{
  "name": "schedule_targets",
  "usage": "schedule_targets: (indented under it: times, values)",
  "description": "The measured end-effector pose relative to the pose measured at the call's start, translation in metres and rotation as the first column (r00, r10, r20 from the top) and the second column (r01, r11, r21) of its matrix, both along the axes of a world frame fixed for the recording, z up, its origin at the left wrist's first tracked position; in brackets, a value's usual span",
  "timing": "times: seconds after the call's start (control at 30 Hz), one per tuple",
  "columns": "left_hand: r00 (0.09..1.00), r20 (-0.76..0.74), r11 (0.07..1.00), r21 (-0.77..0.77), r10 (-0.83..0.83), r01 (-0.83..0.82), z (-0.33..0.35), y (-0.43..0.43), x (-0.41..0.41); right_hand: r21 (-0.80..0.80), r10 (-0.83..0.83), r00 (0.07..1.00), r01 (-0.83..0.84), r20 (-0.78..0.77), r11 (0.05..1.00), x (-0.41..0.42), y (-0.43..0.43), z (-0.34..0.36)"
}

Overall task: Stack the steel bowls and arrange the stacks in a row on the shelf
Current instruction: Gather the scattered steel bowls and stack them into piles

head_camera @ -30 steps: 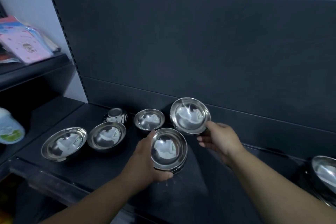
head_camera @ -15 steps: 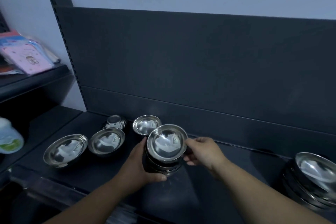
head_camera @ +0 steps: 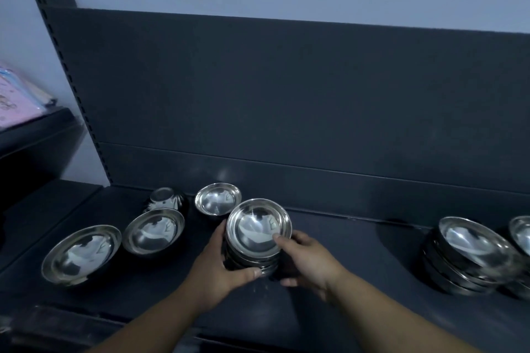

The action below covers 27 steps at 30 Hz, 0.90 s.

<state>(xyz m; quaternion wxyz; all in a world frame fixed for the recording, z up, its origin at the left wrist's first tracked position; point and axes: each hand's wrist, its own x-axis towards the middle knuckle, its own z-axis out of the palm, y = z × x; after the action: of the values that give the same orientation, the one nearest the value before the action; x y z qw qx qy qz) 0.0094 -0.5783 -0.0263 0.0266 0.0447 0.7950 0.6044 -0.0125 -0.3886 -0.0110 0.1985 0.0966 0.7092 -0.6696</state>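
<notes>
Though in shadow, glossy bowl stack (head_camera: 258,228) (round-rimmed).

dim, bluish | glare on steel bowls (head_camera: 259,228) | right edge blurred, wide-angle bend

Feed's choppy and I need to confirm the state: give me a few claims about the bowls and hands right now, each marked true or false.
1. Both the left hand and the right hand grip the centre stack. True.
2. The shelf right of the hands holds no bowls. False: other stacks stand there near the right edge.
3. The largest loose bowl sits farthest left. True.
4. The held stack's top bowl is upside down. False: it opens upward.
</notes>
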Motion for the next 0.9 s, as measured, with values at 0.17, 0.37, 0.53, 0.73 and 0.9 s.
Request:
schedule_targets:
  times: [0.17, 0.37, 0.53, 0.73, 0.9]
  values:
    - [0.997, 0.018, 0.997, 0.025, -0.074, 0.074, -0.002, 0.028, 0.001, 0.011, -0.140, 0.989, 0.140, -0.037, 0.990, 0.019, 0.023, -0.001]
    - [0.981, 0.003, 0.981, -0.017, -0.194, 0.194, -0.003, 0.086, 0.018, 0.041, -0.269, 0.962, 0.270, -0.037, 0.962, 0.055, 0.082, -0.001]
    - [0.959, 0.014, 0.959, -0.026, -0.283, 0.283, -0.007, 0.148, 0.034, 0.026, -0.327, 0.944, 0.328, -0.037, 0.944, 0.086, 0.144, 0.002]
    - [0.983, 0.026, 0.983, -0.002, -0.183, 0.183, -0.012, 0.209, 0.045, -0.109, -0.285, 0.957, 0.278, -0.052, 0.954, 0.095, 0.203, 0.001]
    - [0.999, 0.017, 0.999, 0.036, -0.032, 0.032, -0.015, 0.234, 0.038, -0.156, -0.218, 0.971, 0.202, -0.095, 0.967, 0.084, 0.218, -0.010]
